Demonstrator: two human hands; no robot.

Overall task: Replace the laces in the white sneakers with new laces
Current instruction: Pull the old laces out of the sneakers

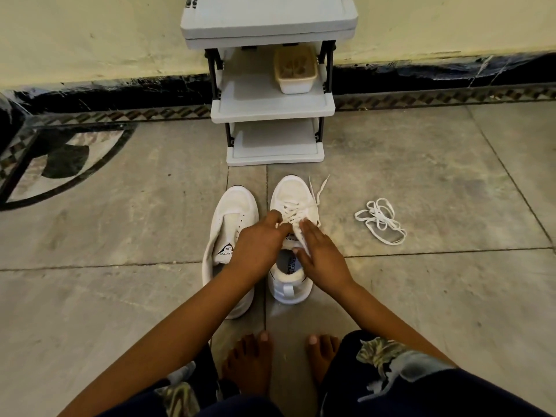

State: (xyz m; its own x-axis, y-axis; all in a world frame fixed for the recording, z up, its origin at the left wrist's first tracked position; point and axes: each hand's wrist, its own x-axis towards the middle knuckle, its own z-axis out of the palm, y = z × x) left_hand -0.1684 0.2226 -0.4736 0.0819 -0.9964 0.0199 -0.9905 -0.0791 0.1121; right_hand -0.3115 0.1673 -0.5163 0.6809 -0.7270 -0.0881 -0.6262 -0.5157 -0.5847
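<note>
Two white shoes sit side by side on the floor [421,176], toes pointing away from the person, so both hands can reach them from a low squat. The laced sneaker [290,188] is right between the hands because it is the one being worked on. The left hand [258,245] has its fingers [275,216] curled in, and they seem to pinch the threaded lace [290,210] near the top holes, most likely to pull it through. The right hand [323,257] lies on the other side of the shoe with its fingers [310,228] straight, pressing down, probably so the shoe does not slide or tip while the lace is tugged. I cannot tell if its thumb is also holding a bit of lace. Two ends of the lace stick out past the toe, out of the way. The empty sneaker [237,203] has no lace in its holes at all and waits just beside the first one. The loose lace [380,222] lies in a small heap off to the right, apart from the shoes, where it will not get mixed up with the one in the shoe. I cannot tell if it is an old lace or a new one. A grey shoe rack [272,103] stands by the wall behind the shoes.
</note>
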